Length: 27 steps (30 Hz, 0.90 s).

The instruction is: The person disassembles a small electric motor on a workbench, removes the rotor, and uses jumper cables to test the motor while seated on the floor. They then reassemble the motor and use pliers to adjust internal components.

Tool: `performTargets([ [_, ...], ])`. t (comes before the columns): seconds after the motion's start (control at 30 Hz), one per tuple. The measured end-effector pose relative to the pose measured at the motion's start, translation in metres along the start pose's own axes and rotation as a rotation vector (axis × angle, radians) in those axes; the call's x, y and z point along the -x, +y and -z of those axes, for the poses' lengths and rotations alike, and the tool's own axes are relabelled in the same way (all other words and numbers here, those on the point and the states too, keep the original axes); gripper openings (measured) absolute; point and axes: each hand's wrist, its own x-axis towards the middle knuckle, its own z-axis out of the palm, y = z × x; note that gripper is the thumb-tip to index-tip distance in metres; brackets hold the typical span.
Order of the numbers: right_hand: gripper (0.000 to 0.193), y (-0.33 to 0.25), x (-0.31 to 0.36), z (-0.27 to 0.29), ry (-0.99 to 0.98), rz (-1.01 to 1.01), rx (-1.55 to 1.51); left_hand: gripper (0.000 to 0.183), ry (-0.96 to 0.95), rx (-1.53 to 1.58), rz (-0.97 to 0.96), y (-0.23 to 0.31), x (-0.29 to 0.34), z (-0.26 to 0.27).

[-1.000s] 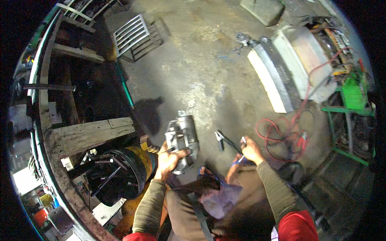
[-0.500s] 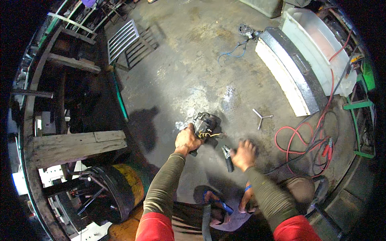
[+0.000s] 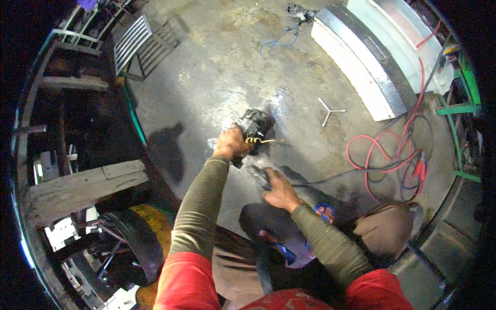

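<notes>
My left hand (image 3: 231,142) grips a dark, rounded metal motor-like part (image 3: 257,123) on the concrete floor, its fingers wrapped round the near left side. A yellow coiled wire (image 3: 254,140) sticks out of this part to the right. Just below it, my right hand (image 3: 281,190) is closed on a black-handled cable clamp (image 3: 261,177). The clamp's metal jaws point up and left toward the part, blurred by motion; whether they touch it I cannot tell. From near the right hand a black cable (image 3: 330,183) trails off to the right.
Red cable (image 3: 356,164) lies in loops at the right beside a red clamp (image 3: 421,166). A three-armed wrench (image 3: 330,111) rests on the floor. Farther off stand a long black-and-white panel (image 3: 356,67) and a translucent tub (image 3: 403,31). Timber shelving (image 3: 88,181) and a drum (image 3: 150,227) line the left.
My right hand has picked up the cable clamp from the floor and brought it left toward the part. The left hand stays on the part; the whole view has shifted.
</notes>
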Motion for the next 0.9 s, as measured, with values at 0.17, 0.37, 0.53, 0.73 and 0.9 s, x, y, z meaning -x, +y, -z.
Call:
performTargets([
  [0.17,0.078,0.002,-0.013,0.024,-0.064,-0.378,-0.045,0.059,-0.016,0.023,-0.029,0.001,-0.003,0.015],
  [0.37,0.073,0.020,-0.007,-0.019,-0.246,-0.370,-0.146,0.054,0.025,0.024,0.002,0.001,-0.003,0.003],
  [0.53,0.065,0.038,-0.041,-0.034,-0.430,-0.309,-0.418,0.059,0.104,-0.052,-0.054,0.002,-0.002,-0.005],
  [0.73,0.051,0.033,-0.064,-0.040,-0.509,-0.296,-0.684,0.057,0.101,-0.049,-0.039,-0.001,-0.006,-0.015],
  [0.9,0.041,0.013,-0.072,-0.012,-0.729,-0.387,-1.033,0.049,0.174,-0.122,-0.071,-0.003,-0.012,-0.029],
])
